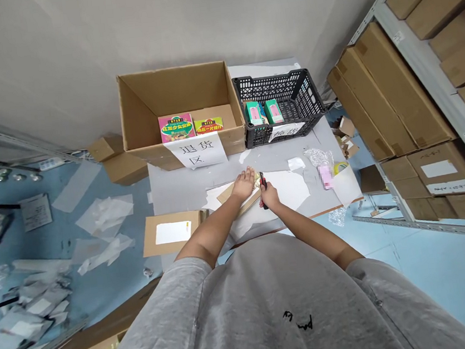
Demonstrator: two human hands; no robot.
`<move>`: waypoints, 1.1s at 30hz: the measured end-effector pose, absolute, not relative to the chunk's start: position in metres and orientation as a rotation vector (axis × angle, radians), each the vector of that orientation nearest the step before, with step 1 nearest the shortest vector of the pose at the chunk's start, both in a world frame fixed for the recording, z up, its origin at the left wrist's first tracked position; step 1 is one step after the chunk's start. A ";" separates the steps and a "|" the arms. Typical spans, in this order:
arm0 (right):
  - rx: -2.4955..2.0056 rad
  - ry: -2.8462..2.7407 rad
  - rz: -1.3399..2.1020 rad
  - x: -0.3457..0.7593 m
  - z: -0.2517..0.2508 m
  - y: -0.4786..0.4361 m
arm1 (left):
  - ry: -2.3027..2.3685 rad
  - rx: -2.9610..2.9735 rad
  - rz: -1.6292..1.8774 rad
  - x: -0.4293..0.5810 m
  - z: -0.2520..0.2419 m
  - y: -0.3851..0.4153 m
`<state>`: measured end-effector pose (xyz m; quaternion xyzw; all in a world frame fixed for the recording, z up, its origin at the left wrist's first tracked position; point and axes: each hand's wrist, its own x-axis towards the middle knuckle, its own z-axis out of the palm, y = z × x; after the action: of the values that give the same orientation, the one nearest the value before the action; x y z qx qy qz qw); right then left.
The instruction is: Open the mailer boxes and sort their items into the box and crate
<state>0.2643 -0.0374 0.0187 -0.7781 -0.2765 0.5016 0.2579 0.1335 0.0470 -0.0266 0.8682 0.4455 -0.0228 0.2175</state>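
My left hand lies flat on a small brown cardboard box, its fingers stretched toward the far end. Closed in my right hand is a red and black utility knife. It stands close to the box's right side, by a shiny yellowish patch near my left fingertips. Whether the blade touches the box I cannot tell. Crumpled white paper is spread under the box. My left palm and forearm hide part of the box.
A large open carton with colourful boxes stands at the back, beside a black plastic crate. A labelled flat carton lies left. Bubble wrap and a tape roll are right. Shelves of cartons flank the table.
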 end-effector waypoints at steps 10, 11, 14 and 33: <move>-2.076 -0.679 1.408 0.255 0.016 -0.039 | 1.216 2.406 -0.071 0.134 -0.030 0.051; -2.077 -0.672 1.407 0.254 0.017 -0.038 | 1.212 2.412 -0.070 0.134 -0.030 0.051; -2.077 -0.671 1.413 0.254 0.019 -0.036 | 1.212 2.430 -0.089 0.134 -0.031 0.054; -2.104 -0.715 1.471 0.266 0.025 -0.037 | 1.191 2.474 -0.081 0.131 -0.014 0.057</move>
<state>0.2660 -0.0374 0.0250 -0.7672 -0.2608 0.5363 0.2361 0.1310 0.0567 -0.0140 0.8832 0.4250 -0.0290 0.1961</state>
